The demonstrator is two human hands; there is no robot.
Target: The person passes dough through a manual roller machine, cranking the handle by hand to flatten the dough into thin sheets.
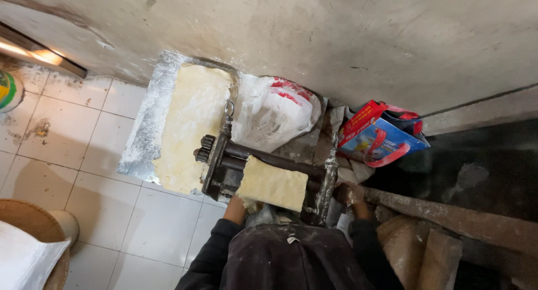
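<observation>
Fingers of the left hand (pixel 236 207) were tucked under the near end of the dough sheet (pixel 273 184), so whether they gripped it or just propped it couldn't be told. Right hand (pixel 351 195) sat clenched on something at the right end of the roller machine (pixel 224 165), probably its crank; the grip was blurred and half hidden by the frame.

Dough sheet was pale yellow, roughly rectangular, draped over the machine's dark rollers between the two side plates, near edge hanging toward the person. Gear wheel (pixel 204 148) showed on the left side plate, a small metal ring on top of it.

Beyond the machine, a longer dough slab (pixel 193 122) lay flat on a floured metal tray (pixel 147 122), which rested on the white tiled floor (pixel 101 155) against the wall. Slab and sheet looked like the same material; whether they joined under the rollers couldn't be seen.

White plastic bag with red print (pixel 274 111) sat just right of the tray, touching the wall. Blue-and-red carry bag (pixel 381 136) lay further right. Rough wooden planks (pixel 448 222) ran along the lower right. Round basket with a white sack (pixel 28 251) stood at lower left, well apart. Dark sleeves covered both forearms.
</observation>
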